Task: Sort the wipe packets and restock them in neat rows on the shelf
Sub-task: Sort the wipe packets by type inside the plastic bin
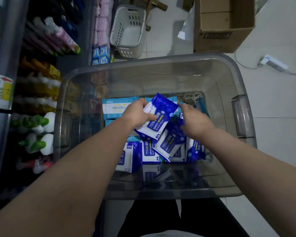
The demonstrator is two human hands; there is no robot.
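Observation:
A clear grey plastic bin (pixel 243 115) holds several wipe packets. My left hand (pixel 137 113) grips a dark blue and white alcohol wipe packet (pixel 161 115), lifted and tilted above the pile. My right hand (pixel 195 120) reaches into the bin just right of it, fingers curled down onto another dark blue packet (pixel 171 142); whether it grips that packet is hidden. More dark blue packets (pixel 149 151) stand along the bin's near side. Light blue and white packets (pixel 116 106) lie flat at the far left of the bin.
Shelves (pixel 41 82) with bottles and boxed goods run down the left side. A white laundry basket (pixel 128 29) and an open cardboard box (pixel 224 24) stand on the tiled floor beyond the bin. A white power strip (pixel 273 63) lies at the right.

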